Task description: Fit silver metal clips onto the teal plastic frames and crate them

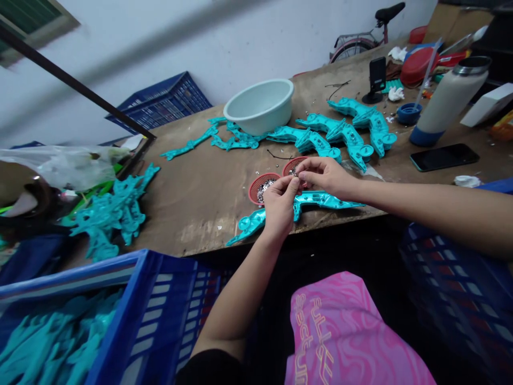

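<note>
My left hand (279, 206) and my right hand (324, 175) meet fingertip to fingertip above the table's front edge. Both are closed in a pinch; a small bit of metal seems to show between them, too small to name. Under them lies a long turquoise plastic part (320, 199), partly covered by my left hand. Just behind my fingers sit two red mesh baskets holding small metal pieces: the left basket (251, 191) and the right basket (285, 169), which my right hand partly hides.
More turquoise parts (340, 133) lie behind, near a pale basin (260, 107). At right are a phone (444, 157) and a bottle (449, 101). A turquoise pile (112, 208) lies left on the table (192, 187). A blue crate (160, 299) of parts stands at lower left.
</note>
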A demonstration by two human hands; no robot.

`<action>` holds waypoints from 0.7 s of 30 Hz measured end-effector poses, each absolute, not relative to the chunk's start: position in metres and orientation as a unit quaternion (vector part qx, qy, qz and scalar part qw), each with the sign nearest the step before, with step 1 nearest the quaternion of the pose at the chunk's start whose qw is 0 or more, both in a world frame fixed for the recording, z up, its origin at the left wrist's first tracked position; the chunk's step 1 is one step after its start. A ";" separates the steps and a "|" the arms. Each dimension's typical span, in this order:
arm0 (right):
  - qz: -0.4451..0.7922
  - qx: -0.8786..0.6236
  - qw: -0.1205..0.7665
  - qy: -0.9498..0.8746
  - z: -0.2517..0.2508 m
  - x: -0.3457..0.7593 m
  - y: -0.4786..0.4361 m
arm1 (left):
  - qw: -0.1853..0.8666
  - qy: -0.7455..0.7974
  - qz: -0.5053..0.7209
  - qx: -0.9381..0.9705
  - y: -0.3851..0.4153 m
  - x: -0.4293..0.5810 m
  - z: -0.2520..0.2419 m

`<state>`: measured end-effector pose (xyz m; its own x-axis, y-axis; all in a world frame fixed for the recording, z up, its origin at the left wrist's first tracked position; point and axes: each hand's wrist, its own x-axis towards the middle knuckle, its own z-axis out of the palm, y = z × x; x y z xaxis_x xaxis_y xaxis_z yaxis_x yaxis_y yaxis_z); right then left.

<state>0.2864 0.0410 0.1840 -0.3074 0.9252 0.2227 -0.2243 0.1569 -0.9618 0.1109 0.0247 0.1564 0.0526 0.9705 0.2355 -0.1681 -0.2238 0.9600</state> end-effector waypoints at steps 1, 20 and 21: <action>0.570 -0.307 0.501 -0.574 0.185 0.287 0.040 | 0.483 0.383 0.572 0.541 0.024 0.111 0.158; 0.543 -0.284 0.462 -0.641 0.197 0.293 0.035 | 0.517 0.355 0.577 0.523 0.014 0.114 0.170; 0.552 -0.282 0.458 -0.637 0.198 0.293 0.035 | 0.521 0.350 0.577 0.522 0.012 0.116 0.171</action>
<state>0.2928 0.0348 0.1982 -0.4218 0.8648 0.2722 -0.1455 0.2317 -0.9618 0.1162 0.0124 0.1714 0.0889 0.9672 0.2379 -0.2356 -0.2117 0.9485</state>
